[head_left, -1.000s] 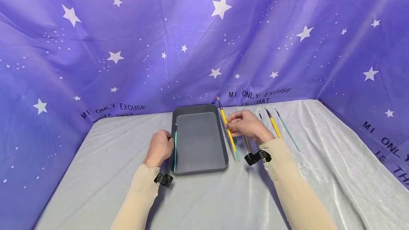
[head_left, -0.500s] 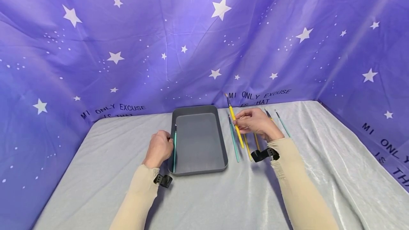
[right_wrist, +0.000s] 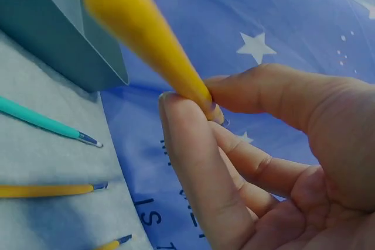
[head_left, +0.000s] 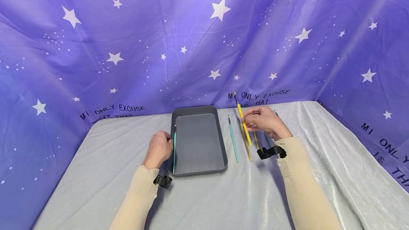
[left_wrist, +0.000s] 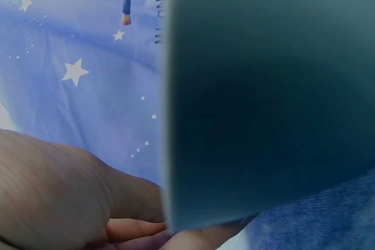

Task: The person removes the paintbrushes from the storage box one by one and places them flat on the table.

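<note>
My right hand pinches a yellow-handled paintbrush between thumb and fingers, bristles up, above the table right of the tray. Up close in the right wrist view, the brush's thick handle end points toward the camera. With my left hand I grip the left wall of a dark grey rectangular tray; in the left wrist view the tray wall hides part of my fingers. A teal paintbrush lies inside the tray along its left side.
Right of the tray lie a teal paintbrush and a thin yellow paintbrush. More brushes are partly hidden beneath my right hand and wrist. A grey cloth covers the table. A purple star-printed curtain hangs behind.
My right hand has moved right, away from the tray, carrying the yellow paintbrush over the other brushes. My left hand stays on the tray wall.
</note>
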Motion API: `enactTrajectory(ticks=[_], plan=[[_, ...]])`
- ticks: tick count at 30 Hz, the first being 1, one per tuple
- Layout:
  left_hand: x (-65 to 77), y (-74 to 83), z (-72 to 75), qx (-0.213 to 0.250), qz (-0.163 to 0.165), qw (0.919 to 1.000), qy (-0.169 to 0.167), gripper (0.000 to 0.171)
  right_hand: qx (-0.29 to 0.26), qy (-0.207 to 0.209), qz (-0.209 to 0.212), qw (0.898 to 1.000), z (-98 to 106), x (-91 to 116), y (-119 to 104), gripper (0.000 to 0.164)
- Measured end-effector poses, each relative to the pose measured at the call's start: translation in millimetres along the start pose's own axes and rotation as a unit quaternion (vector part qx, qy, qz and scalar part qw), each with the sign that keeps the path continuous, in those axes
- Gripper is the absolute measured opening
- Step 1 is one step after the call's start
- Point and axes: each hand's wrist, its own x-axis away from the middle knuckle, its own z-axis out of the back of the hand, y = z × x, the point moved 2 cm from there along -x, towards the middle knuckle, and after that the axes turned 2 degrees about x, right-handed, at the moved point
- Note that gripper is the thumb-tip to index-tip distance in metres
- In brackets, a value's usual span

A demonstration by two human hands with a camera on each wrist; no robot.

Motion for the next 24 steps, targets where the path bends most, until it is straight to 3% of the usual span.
enactTrajectory(ticks=[12, 17, 24], plan=[[0.3, 0.7, -1.7, 0.001, 0.009, 0.9999, -0.007, 0.034, -0.008, 0.002, 0.012, 1.0, 17, 6, 5, 0.035], [1.1, 0.5, -0.2, 0.002, 0.007, 0.9999, -0.007, 0.035, -0.006, 0.0, 0.003, 1.0, 23, 4, 10, 0.042], [0.4, 0.5, 0.1, -0.004, 0.002, 1.0, -0.002, 0.035, -0.012, 0.005, -0.004, 1.0, 33, 3, 16, 0.038]])
